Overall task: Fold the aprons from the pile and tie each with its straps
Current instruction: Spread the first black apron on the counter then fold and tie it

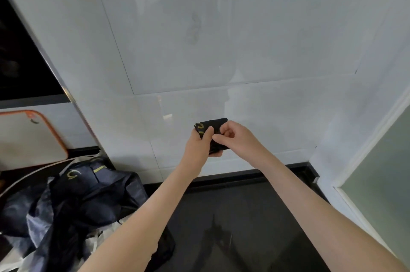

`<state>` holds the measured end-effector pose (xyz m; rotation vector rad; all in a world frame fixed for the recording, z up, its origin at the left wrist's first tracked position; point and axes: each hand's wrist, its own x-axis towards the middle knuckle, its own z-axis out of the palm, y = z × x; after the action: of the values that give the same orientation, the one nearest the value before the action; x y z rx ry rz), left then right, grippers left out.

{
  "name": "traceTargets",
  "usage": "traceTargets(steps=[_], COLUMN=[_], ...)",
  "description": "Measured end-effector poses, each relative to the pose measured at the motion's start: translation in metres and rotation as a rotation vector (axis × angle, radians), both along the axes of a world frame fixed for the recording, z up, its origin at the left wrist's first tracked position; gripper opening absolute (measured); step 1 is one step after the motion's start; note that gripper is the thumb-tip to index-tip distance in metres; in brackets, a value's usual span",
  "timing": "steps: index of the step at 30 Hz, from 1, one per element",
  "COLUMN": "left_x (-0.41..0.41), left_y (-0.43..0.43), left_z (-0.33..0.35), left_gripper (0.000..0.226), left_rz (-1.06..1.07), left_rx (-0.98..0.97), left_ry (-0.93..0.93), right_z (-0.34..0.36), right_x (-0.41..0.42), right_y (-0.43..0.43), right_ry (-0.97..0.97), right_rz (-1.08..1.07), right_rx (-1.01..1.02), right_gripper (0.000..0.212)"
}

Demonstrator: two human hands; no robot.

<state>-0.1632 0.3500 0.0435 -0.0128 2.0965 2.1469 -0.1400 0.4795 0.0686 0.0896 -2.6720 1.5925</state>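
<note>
A: What's the setting?

B: A dark tabletop (244,227) in a corner with pale tiles. Nearest, at its left edge, lies the pile of aprons (88,200), navy with yellow logos, loose and crumpled.

A: And the hands?

B: Both are raised above the tabletop, further out. The left hand (197,145) grips a folded apron (214,124), thumb laid across its front. The right hand (237,136) has its fingers curled and pinches at the same bundle. I can't tell whether a strap sits between them.

A: So how far along?

B: This one looks folded down small, and I'd judge the tying is under way or nearly finished. The pile hasn't been folded yet, so most of the job remains.

A: Anything behind?

B: An orange-rimmed cutting board (28,138) leans at the far left, and beyond everything is the tiled wall (221,39).
</note>
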Motion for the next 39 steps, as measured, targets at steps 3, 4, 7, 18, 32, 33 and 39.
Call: traceTargets(steps=[3,4,7,18,32,33,39], left_x=[0.002,0.004,0.005,0.010,0.008,0.009,0.005], left_y=[0.001,0.001,0.000,-0.003,0.001,-0.003,-0.029], left_z=[0.007,0.010,0.014,0.021,0.062,0.069,0.118], left_gripper=[0.023,0.022,0.021,0.027,0.031,0.040,0.040], left_rz=[-0.018,-0.026,-0.046,-0.162,-0.255,-0.286,-0.310], left_rx=[-0.016,-0.021,-0.029,-0.035,0.120,0.163,0.143], left_ry=[0.087,0.118,0.179,0.249,0.216,0.223,0.318], right_z=[0.004,0.005,0.009,0.013,0.076,0.084,0.135], right_x=[-0.002,-0.002,-0.001,0.003,-0.002,-0.004,-0.010], right_y=[-0.001,0.001,0.006,0.007,-0.005,-0.003,-0.001], right_ry=[0.102,0.116,0.129,0.067,0.085,0.066,0.100], right_rz=[-0.049,-0.048,-0.033,-0.143,-0.139,-0.127,-0.028], right_rx=[0.034,0.014,-0.017,-0.343,0.113,0.132,0.188], right_gripper=[0.014,0.010,0.006,0.013,0.024,0.024,0.011])
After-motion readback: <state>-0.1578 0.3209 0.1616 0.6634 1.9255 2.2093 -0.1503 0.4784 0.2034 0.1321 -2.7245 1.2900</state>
